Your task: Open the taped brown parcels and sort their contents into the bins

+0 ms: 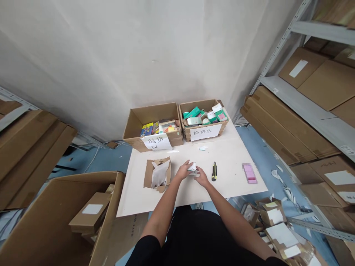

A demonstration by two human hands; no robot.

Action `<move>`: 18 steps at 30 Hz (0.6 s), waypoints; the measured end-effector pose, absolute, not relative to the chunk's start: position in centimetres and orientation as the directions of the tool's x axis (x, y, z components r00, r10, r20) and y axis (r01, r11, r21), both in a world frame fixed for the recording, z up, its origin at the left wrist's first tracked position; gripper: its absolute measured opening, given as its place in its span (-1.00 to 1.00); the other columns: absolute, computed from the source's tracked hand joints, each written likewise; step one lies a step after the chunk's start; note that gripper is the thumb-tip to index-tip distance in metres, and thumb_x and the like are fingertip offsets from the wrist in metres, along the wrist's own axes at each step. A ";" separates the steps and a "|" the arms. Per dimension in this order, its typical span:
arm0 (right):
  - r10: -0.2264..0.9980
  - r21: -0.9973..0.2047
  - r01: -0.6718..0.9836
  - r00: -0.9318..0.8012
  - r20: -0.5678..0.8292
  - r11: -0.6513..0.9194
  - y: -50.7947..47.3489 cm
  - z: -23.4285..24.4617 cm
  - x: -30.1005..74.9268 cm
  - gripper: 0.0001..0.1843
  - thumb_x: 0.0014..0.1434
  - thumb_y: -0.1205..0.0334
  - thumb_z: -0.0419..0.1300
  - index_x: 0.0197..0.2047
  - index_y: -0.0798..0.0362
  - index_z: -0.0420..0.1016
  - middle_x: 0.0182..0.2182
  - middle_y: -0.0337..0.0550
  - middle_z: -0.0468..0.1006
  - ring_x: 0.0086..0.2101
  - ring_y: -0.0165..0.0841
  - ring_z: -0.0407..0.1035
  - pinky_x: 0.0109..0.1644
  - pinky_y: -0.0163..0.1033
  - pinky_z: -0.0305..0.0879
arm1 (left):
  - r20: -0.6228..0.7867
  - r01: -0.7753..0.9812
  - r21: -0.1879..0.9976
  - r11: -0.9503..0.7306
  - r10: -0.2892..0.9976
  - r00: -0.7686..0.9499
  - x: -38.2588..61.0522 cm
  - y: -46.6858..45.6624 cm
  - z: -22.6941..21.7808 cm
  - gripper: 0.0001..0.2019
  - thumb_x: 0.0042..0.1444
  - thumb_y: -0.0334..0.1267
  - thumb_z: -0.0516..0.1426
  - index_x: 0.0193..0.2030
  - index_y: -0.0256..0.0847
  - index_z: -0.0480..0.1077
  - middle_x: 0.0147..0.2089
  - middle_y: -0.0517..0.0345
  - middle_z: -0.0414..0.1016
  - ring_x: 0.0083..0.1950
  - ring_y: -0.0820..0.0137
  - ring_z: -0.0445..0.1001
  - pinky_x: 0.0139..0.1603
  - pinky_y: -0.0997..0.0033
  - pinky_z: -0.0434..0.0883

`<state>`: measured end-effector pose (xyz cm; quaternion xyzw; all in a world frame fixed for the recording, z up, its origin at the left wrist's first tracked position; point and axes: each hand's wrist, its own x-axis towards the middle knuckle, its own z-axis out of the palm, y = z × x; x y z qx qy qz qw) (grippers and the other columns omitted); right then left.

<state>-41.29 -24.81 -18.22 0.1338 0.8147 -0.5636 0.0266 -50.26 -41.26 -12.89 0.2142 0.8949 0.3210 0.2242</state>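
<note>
Over the middle of the white table, my left hand is closed around a small white box. Its print is too small to read. My right hand grips the lower right side of the same box, fingertips pressed to it. To the right lies a black and yellow utility knife. Left of my hands is a torn-open cardboard box with a whitish plastic wrapping in it.
Two labelled cartons stand at the back: a left carton with mixed packages, a right carton with green and white boxes. A pink blurred item lies right. A big carton is at left; shelves flank the right.
</note>
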 end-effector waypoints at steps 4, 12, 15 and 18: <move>0.226 -0.923 0.265 -0.952 -0.205 0.278 -25.0 -17.7 -41.6 -0.29 -0.01 0.26 0.26 0.26 -0.06 0.41 0.11 -0.03 0.57 -0.07 -0.17 0.56 0.05 0.02 0.52 | -0.285 0.115 0.681 0.723 0.406 -0.868 -52.7 -42.0 -12.7 -0.54 0.26 -0.10 0.22 0.28 -0.09 0.50 0.20 0.01 0.62 0.20 0.21 0.58 0.24 0.34 0.40; 0.294 -0.799 0.332 -0.934 -0.203 0.502 -26.5 -15.6 -44.0 -0.30 0.12 0.12 0.32 0.32 -0.06 0.33 0.11 -0.03 0.55 -0.04 -0.15 0.54 0.04 -0.06 0.47 | -0.373 -0.126 0.604 0.787 0.139 -0.917 -52.9 -40.8 -14.1 -0.33 0.24 -0.09 0.23 0.44 -0.28 0.28 0.14 -0.13 0.63 0.13 0.20 0.60 0.16 0.31 0.43; 0.316 -0.732 0.363 -0.925 -0.210 0.577 -26.9 -14.8 -44.7 -0.35 0.20 0.18 0.27 0.35 -0.04 0.30 0.04 -0.06 0.59 -0.01 -0.17 0.53 0.04 -0.12 0.43 | -0.211 -0.004 0.673 0.739 0.187 -0.959 -51.9 -41.0 -14.5 -0.39 0.21 -0.32 0.16 0.43 -0.21 0.31 0.42 -0.16 0.38 0.39 0.18 0.41 0.36 0.20 0.34; 0.345 -0.671 0.403 -0.911 -0.226 0.623 -27.1 -14.4 -45.3 -0.35 0.24 0.19 0.24 0.38 -0.02 0.27 0.04 -0.05 0.59 0.02 -0.18 0.53 0.03 -0.18 0.40 | -0.161 0.138 0.750 0.646 0.382 -0.910 -51.4 -41.5 -14.8 -0.31 0.06 -0.47 0.15 0.39 -0.16 0.38 0.48 -0.06 0.32 0.47 0.19 0.31 0.47 0.16 0.27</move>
